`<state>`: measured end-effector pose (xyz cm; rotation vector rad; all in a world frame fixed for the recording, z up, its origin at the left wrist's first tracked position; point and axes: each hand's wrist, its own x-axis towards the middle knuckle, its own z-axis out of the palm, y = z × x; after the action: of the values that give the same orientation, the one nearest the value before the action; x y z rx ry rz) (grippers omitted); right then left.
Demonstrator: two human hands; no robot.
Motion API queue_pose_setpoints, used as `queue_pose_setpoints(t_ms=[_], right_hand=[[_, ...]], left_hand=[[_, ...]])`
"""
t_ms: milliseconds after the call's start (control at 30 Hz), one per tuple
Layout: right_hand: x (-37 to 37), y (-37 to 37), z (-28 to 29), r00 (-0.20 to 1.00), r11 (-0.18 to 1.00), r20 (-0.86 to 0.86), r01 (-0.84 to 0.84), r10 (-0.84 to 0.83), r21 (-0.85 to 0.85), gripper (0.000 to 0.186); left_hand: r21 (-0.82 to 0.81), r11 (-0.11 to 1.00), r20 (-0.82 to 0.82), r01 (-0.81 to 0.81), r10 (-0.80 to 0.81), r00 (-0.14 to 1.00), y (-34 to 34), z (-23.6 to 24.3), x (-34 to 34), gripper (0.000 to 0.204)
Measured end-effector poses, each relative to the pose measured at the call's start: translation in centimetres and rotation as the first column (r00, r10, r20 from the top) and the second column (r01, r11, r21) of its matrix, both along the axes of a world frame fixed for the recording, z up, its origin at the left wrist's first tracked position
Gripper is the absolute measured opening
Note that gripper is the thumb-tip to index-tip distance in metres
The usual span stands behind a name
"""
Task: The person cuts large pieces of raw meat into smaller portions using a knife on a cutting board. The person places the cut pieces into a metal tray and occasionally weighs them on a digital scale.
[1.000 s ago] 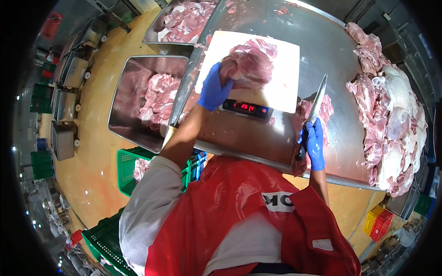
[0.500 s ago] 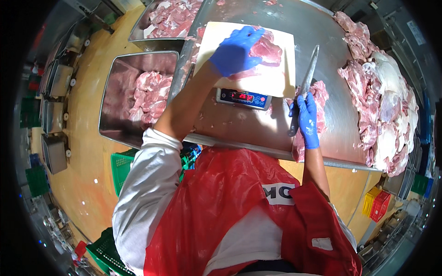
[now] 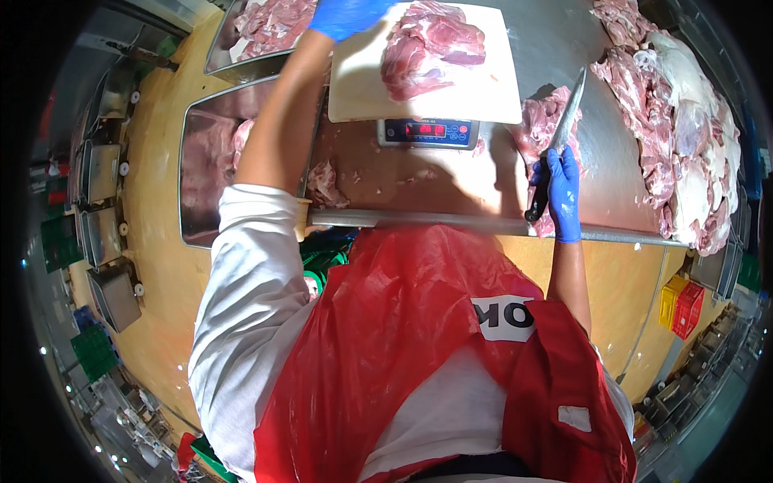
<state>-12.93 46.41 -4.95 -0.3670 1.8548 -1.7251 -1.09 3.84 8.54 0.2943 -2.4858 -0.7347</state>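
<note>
A white cutting board (image 3: 346,88) lies on top of a digital scale (image 3: 403,134) with a lit red display. One pink piece of boneless meat (image 3: 435,48) rests on the board. My left hand (image 3: 350,16), blue-gloved, is over the board's far left corner, apart from the meat; the frame's upper edge and blur hide most of its fingers. In my blue-gloved right hand (image 3: 564,189) is a black-handled knife (image 3: 575,105), its blade pointing away from me. Under the knife another piece of meat (image 3: 543,121) lies on the steel table (image 3: 451,181), right of the board.
A large heap of meat (image 3: 684,137) covers the table's right side. At left stand two steel bins, a near bin (image 3: 201,161) and a far bin (image 3: 225,68), both with meat. Scraps (image 3: 324,185) lie by the table's front left. Yellow and red crates (image 3: 684,306) are on the floor.
My left hand has come off the meat on the board and moved away, up and left. My right hand keeps the knife. The whole view has shifted, and the scale's reading differs.
</note>
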Motion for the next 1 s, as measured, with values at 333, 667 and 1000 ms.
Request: queue_pose_setpoints(t_ms=[333, 667, 1000], right_hand=[[-0.1, -1.0, 0.4, 0.991, 0.990, -0.049, 0.118, -0.123, -0.083, 0.015], [6.7, -12.8, 3.5, 0.515, 0.962, -0.814, -0.095, 0.268, 0.257, 0.012], [7.1, -23.0, 5.8, 0.398, 0.926, -0.838, -0.104, 0.374, 0.364, 0.019]], left_hand=[[0.185, 0.969, -0.050, -0.165, 0.177, 0.983, -0.8, -3.8, 7.9, 0.036], [-0.040, 0.941, -0.431, -0.335, 0.286, 0.856, 9.9, -12.2, 6.7, 0.049], [0.163, 0.912, -0.263, -0.377, 0.408, 0.874, 9.5, -12.6, 6.5, 0.026]])
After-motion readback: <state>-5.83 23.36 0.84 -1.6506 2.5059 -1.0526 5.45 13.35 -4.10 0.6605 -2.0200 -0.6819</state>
